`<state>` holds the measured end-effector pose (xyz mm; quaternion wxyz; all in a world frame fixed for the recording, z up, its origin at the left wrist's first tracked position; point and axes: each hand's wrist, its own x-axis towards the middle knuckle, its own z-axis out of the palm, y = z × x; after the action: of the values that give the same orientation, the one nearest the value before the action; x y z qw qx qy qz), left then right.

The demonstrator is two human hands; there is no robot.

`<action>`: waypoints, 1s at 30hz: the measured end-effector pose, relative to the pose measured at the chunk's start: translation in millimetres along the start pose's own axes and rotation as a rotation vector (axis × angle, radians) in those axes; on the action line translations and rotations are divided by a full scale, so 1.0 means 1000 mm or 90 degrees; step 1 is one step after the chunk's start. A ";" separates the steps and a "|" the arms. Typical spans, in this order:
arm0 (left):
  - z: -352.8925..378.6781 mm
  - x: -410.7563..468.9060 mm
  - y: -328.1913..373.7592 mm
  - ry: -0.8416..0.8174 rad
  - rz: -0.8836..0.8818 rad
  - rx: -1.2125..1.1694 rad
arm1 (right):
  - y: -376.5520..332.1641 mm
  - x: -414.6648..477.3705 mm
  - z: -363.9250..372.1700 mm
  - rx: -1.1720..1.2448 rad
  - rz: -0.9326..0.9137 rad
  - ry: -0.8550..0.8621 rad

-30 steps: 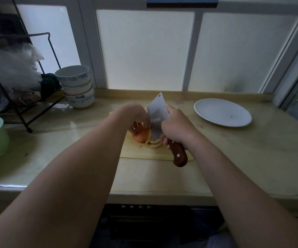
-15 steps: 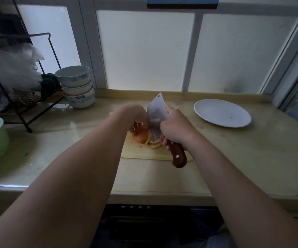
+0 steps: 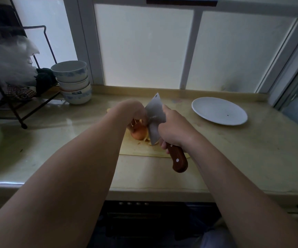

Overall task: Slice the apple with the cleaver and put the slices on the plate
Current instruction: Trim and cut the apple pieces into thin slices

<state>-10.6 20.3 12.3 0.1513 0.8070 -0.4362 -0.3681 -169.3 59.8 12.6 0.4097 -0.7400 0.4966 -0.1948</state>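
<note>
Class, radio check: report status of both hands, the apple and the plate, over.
Right hand grips cleaver, blade at apple. Left hand holds apple on cutting board. Slices beside blade, none on plate.

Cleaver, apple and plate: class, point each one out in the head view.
cleaver (image 3: 155,120), head view, flat of the blade.
apple (image 3: 139,133), head view, orange skin left of the blade.
plate (image 3: 216,111), head view, bare middle.

The cleaver (image 3: 154,122) over the cutting board (image 3: 133,149) has a dull grey metal blade and a glossy wood handle; right of the board, the plate (image 3: 219,110) looks smooth and glazed.
</note>
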 end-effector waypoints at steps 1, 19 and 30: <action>0.001 0.001 0.000 0.001 0.001 0.001 | -0.001 0.001 0.001 -0.007 -0.003 -0.001; 0.001 0.000 -0.004 0.015 0.036 0.008 | -0.008 0.017 0.020 -0.143 -0.027 -0.019; -0.001 -0.007 -0.005 0.013 0.034 -0.023 | -0.007 0.029 0.028 -0.148 -0.001 -0.042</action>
<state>-9.5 29.1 13.3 0.1803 0.7959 -0.4493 -0.3635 -133.7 46.8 -1.8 0.3370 -0.7888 0.5016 -0.1120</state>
